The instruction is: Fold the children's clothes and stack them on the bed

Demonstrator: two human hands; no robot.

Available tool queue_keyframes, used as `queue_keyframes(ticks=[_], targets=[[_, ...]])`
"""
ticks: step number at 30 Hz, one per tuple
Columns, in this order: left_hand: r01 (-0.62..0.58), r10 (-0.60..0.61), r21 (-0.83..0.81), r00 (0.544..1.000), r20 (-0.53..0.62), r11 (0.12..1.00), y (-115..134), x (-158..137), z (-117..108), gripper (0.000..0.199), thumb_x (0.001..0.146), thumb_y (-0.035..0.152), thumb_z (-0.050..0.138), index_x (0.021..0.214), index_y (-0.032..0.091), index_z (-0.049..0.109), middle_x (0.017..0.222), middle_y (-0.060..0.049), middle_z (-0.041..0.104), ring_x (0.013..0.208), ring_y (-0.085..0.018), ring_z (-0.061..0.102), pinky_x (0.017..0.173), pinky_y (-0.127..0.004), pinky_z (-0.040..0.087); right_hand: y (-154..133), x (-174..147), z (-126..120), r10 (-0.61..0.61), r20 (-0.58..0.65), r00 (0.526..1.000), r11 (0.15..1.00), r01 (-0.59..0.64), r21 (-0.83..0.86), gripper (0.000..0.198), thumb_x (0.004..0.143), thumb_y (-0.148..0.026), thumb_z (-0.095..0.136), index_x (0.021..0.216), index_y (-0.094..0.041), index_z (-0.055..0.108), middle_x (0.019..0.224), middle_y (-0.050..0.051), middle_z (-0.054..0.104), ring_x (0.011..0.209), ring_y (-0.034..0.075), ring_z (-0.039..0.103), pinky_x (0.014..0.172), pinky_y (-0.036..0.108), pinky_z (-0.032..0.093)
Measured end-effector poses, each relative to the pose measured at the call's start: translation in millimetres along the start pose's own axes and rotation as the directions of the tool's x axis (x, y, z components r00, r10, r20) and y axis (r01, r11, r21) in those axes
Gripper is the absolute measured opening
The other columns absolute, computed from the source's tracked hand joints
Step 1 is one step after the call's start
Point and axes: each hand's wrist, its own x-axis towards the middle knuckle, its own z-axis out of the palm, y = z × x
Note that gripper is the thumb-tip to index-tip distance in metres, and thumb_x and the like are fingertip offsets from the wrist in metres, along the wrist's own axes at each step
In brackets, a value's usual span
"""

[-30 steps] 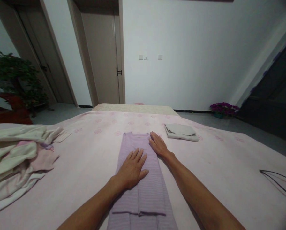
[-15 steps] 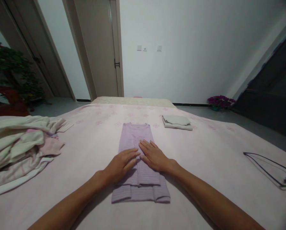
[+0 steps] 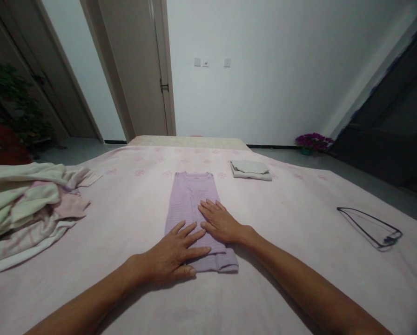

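Note:
A lilac striped top lies flat in front of me, its neckline away from me and its sides and sleeves folded inward. My left hand rests over its lower left part with the fingers spread, hiding that corner. On the middle right of the same top, my right hand lies flat with its fingers stretched out. Neither hand grips the cloth. Folded sleeve ends show at the lower edge, to the right of my left hand.
A pink flowered sheet covers the wide surface. Crumpled clothes are heaped on the left. A folded grey cloth lies beyond the top to the right. Farther right is a black wire hanger-like frame. Purple flowers stand on the floor behind.
My left hand has moved toward me and left, spreading its fingers over the top's lower edge. My right hand stays on the top. The whole view has shifted slightly.

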Motion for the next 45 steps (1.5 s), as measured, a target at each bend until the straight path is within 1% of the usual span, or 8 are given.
queue_keyframes(ticks=[6, 12, 17, 22, 27, 32, 39, 45], targets=[[-0.009, 0.007, -0.034, 0.997, -0.073, 0.999, 2, -2, 3, 0.055, 0.096, 0.053, 0.054, 0.148, 0.043, 0.041, 0.161, -0.003, 0.031, 0.148, -0.033, 0.028, 0.120, -0.058, 0.020, -5, -16, 4, -0.001, -0.089, 0.996, 0.997, 0.008, 0.082, 0.052, 0.102, -0.037, 0.041, 0.150, -0.019, 0.042, 0.159, 0.011, 0.035, 0.150, 0.024, 0.025, 0.123, 0.050, 0.015], [0.022, -0.028, -0.055, 0.993, -0.112, 0.998, 4, -5, 4, 0.040, 0.097, 0.044, 0.055, 0.136, 0.037, 0.059, 0.152, -0.005, 0.048, 0.144, -0.031, 0.037, 0.118, -0.055, 0.026, 4, -21, 15, 0.013, -0.364, 0.931, 0.973, 0.072, 0.218, 0.033, 0.097, -0.030, 0.050, 0.125, -0.021, 0.065, 0.137, 0.010, 0.062, 0.134, 0.023, 0.050, 0.116, 0.046, 0.034], [-0.051, 0.007, -0.117, 0.936, -0.353, 0.992, 6, -10, 1, 0.025, 0.100, 0.026, 0.048, 0.115, 0.023, 0.068, 0.120, -0.010, 0.070, 0.115, -0.022, 0.063, 0.107, -0.043, 0.042, 3, -25, 13, -0.012, -0.456, 0.890, 0.962, 0.135, 0.238, 0.023, 0.092, -0.020, 0.055, 0.110, -0.021, 0.069, 0.109, 0.008, 0.072, 0.106, 0.021, 0.062, 0.099, 0.040, 0.047], [-0.121, 0.089, -0.044, 0.890, -0.447, 0.992, 23, -7, -4, 0.013, 0.095, 0.023, 0.054, 0.092, 0.020, 0.067, 0.085, -0.006, 0.070, 0.079, -0.017, 0.063, 0.075, -0.031, 0.049, -6, -29, 7, -0.015, -0.425, 0.905, 0.983, 0.092, 0.161, 0.017, 0.086, -0.014, 0.058, 0.095, -0.021, 0.071, 0.088, 0.007, 0.068, 0.088, 0.021, 0.060, 0.084, 0.036, 0.048], [-0.118, 0.099, -0.037, 0.937, -0.335, 0.992, 36, -1, -5, 0.008, 0.092, 0.023, 0.056, 0.088, 0.021, 0.063, 0.087, -0.005, 0.068, 0.080, -0.018, 0.060, 0.074, -0.032, 0.046, -7, -32, -2, -0.065, -0.324, 0.944, 0.969, 0.137, 0.206, 0.015, 0.086, -0.018, 0.060, 0.094, -0.022, 0.072, 0.087, 0.004, 0.068, 0.087, 0.019, 0.061, 0.082, 0.031, 0.048], [-0.060, 0.051, -0.026, 0.965, -0.257, 0.998, 25, -16, -20, 0.015, 0.089, 0.029, 0.060, 0.101, 0.021, 0.063, 0.098, -0.007, 0.067, 0.085, -0.020, 0.060, 0.076, -0.033, 0.048, 5, -42, -36, -0.163, -0.086, 0.983, 0.912, 0.184, 0.367, 0.024, 0.087, -0.024, 0.061, 0.107, -0.025, 0.073, 0.103, 0.003, 0.072, 0.096, 0.018, 0.065, 0.089, 0.031, 0.050], [0.042, -0.043, -0.012, 0.985, -0.167, 0.999, -7, -65, -37, 0.039, 0.093, 0.014, 0.048, 0.129, 0.026, 0.057, 0.125, -0.009, 0.065, 0.112, -0.022, 0.062, 0.093, -0.037, 0.054, 13, -76, -50, -0.346, 0.000, 0.938, 0.928, 0.342, 0.146, 0.055, 0.088, -0.010, 0.052, 0.139, -0.030, 0.056, 0.137, 0.006, 0.062, 0.125, 0.022, 0.057, 0.104, 0.040, 0.045], [-0.017, 0.045, 0.121, 0.973, -0.228, 0.993, -29, -65, -17, 0.033, 0.098, 0.019, 0.051, 0.129, 0.028, 0.059, 0.126, -0.007, 0.069, 0.114, -0.020, 0.066, 0.101, -0.037, 0.052, 22, -67, -33, -0.491, -0.082, 0.867, 0.870, 0.493, 0.002, 0.042, 0.097, -0.017, 0.048, 0.136, -0.027, 0.057, 0.126, 0.010, 0.068, 0.117, 0.020, 0.062, 0.100, 0.040, 0.047]])
